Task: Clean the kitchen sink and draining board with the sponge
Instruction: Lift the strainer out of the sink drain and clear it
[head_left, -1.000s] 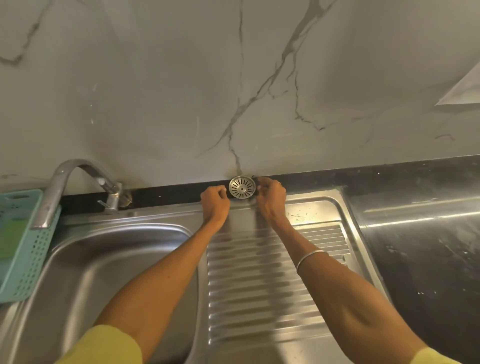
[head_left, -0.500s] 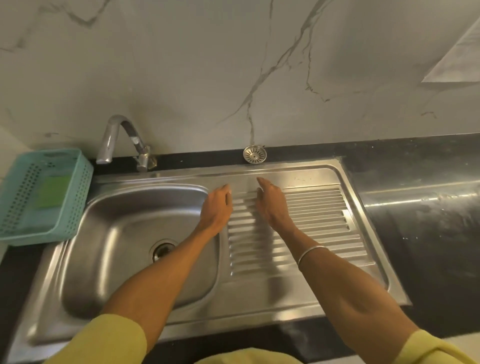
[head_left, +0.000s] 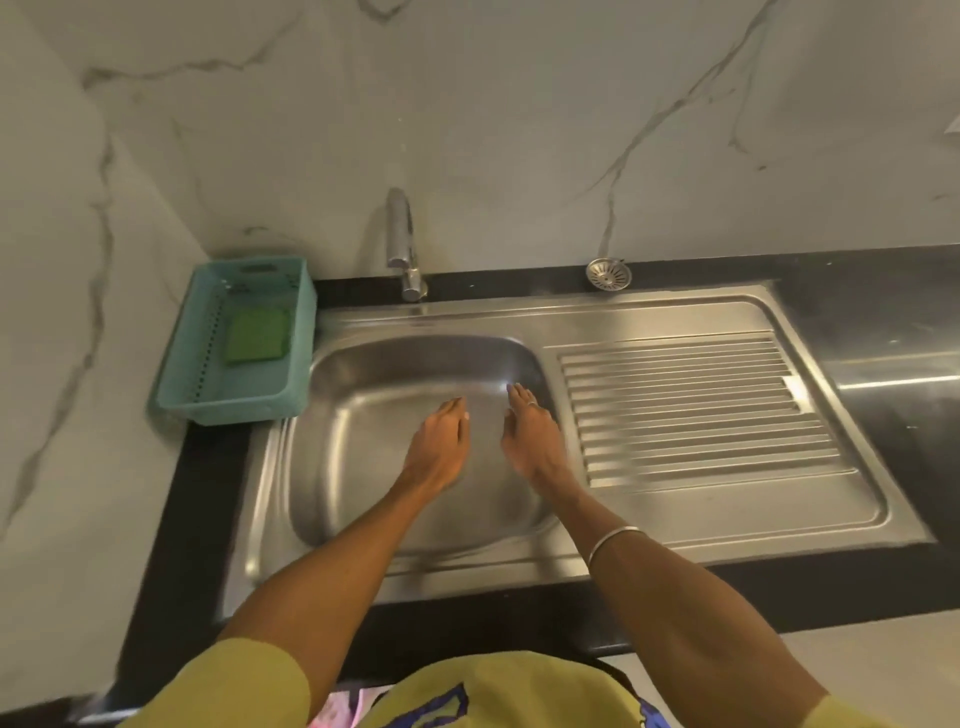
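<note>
A green sponge (head_left: 257, 335) lies inside a teal plastic basket (head_left: 179, 364) left of the steel sink basin (head_left: 363, 395). The ribbed draining board (head_left: 691, 410) adjoins the basin on the right. My left hand (head_left: 439, 441) and my right hand (head_left: 530, 436) hover side by side over the basin, fingers straight, holding nothing. Both hands are well to the right of the sponge. The drain hole is hidden under my arms.
A chrome tap (head_left: 402, 249) stands behind the basin. A round metal strainer (head_left: 608, 273) leans on the black ledge against the marble wall. Black countertop (head_left: 883, 332) extends to the right of the draining board.
Both hands let go of the strainer at the back ledge and drew back over the draining board to the basin. The view swung left and down, showing the basket and sponge fully.
</note>
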